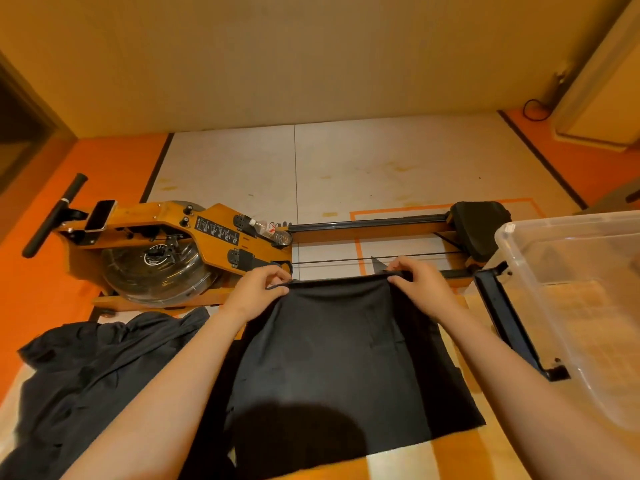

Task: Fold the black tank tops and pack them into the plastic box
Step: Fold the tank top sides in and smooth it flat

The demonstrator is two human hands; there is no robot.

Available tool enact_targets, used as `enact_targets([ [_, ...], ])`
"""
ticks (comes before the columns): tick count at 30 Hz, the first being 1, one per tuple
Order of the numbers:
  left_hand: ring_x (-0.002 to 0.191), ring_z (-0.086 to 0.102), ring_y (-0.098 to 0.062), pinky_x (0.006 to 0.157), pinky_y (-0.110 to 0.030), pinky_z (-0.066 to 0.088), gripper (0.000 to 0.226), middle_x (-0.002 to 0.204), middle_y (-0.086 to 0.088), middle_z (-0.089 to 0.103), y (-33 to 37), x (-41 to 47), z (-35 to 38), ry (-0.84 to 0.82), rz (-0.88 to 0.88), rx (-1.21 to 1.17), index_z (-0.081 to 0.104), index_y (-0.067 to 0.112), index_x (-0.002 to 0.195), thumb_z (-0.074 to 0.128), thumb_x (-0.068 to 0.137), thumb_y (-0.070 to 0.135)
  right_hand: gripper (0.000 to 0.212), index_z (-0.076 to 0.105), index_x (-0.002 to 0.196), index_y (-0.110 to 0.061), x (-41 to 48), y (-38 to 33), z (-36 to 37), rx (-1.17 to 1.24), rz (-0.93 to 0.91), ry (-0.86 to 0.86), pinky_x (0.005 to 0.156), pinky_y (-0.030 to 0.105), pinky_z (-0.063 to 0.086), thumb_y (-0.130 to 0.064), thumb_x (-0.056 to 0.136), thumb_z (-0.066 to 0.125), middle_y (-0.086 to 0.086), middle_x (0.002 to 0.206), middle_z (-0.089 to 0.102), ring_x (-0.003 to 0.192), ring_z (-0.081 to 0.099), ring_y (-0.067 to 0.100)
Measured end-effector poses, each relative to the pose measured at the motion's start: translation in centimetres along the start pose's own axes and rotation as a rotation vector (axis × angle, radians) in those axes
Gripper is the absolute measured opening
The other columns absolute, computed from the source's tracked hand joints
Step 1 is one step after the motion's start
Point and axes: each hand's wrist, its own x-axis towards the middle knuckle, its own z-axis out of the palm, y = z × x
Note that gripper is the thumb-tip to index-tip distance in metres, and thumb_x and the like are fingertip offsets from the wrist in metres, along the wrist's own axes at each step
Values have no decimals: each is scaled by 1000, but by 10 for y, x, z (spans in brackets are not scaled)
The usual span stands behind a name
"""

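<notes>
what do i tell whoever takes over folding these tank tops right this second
Left hand: pinches the far edge of the tank top near its left corner.
Right hand: pinches the same edge near the right corner.
Tank top: spread on the surface in front of the person.
Pile of black garments: crumpled on the left, unfolded.
Plastic box: on the right, open, with no garment visible inside.
Done: one top laid out and gripped for folding.
Left: finish folding it, put it in the box, then work through the pile.
</notes>
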Motion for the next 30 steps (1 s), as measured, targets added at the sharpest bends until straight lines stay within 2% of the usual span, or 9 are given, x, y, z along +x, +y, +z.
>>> enact_targets([
  [2, 100, 59, -10, 89, -30, 49, 20, 107, 6, 66, 16, 4, -17, 21, 31, 31, 66, 28, 106, 67, 89, 18, 10, 65, 98, -21, 1, -17, -21, 3, -42, 34, 83, 25, 45, -15, 90, 64, -10, 93, 64, 94, 59, 10],
  [5, 98, 58, -9, 85, -26, 45, 16, 106, 5, 67, 51, 1, -46, 87, 125, 45, 68, 23, 104, 63, 92, 15, 12, 67, 99, -18, -2, -47, -58, 14, -114, 138, 84, 21, 42, -11, 90, 65, -7, 96, 65, 95, 58, 9],
  [9, 98, 58, -7, 82, -19, 46, 18, 100, 8, 66, 93, -17, -83, 210, 322, 73, 66, 24, 103, 58, 94, 11, 16, 69, 102, -18, -20, -86, -106, -12, -240, 256, 78, 3, 37, -9, 89, 65, -10, 96, 64, 93, 56, 3],
  [12, 102, 56, -5, 87, -22, 45, 22, 105, 9, 65, 108, -35, -94, 257, 398, 143, 68, 20, 110, 57, 94, 9, 19, 69, 99, -20, -43, -101, -124, -91, -354, 342, 81, -1, 33, -6, 86, 67, -11, 93, 64, 90, 54, -4],
  [15, 100, 58, -6, 87, -23, 47, 23, 106, 10, 66, 105, -56, -84, 257, 460, 217, 69, 21, 110, 60, 92, 9, 18, 72, 98, -16, -73, -101, -119, -128, -376, 371, 86, 3, 35, -5, 84, 69, -10, 94, 67, 90, 57, 1],
  [18, 100, 61, -8, 90, -29, 49, 22, 105, 8, 69, 83, -80, -56, 236, 449, 268, 71, 22, 106, 64, 89, 9, 20, 72, 98, -23, -104, -81, -92, -172, -341, 320, 89, 29, 45, -10, 83, 71, -11, 96, 69, 93, 61, 13],
  [20, 98, 62, -9, 93, -34, 49, 20, 102, 9, 70, 60, -98, -29, 194, 404, 295, 72, 23, 103, 66, 88, 11, 22, 70, 97, -30, -127, -59, -63, -202, -301, 241, 87, 36, 48, -14, 82, 72, -14, 95, 68, 94, 61, 14],
  [25, 97, 63, -8, 93, -31, 48, 18, 100, 12, 71, 6, -143, 38, 105, 268, 325, 73, 28, 98, 64, 90, 14, 20, 70, 95, -32, -186, -17, 13, -289, -169, 54, 80, 24, 39, -17, 83, 72, -12, 92, 68, 94, 56, 13],
  [30, 92, 65, -10, 93, -33, 49, 18, 94, 13, 72, -24, -180, 73, 130, 206, 389, 74, 28, 92, 69, 86, 12, 19, 68, 91, -33, -230, 5, 63, -309, -176, -12, 82, 31, 50, -18, 80, 72, -13, 84, 69, 84, 62, 17],
])
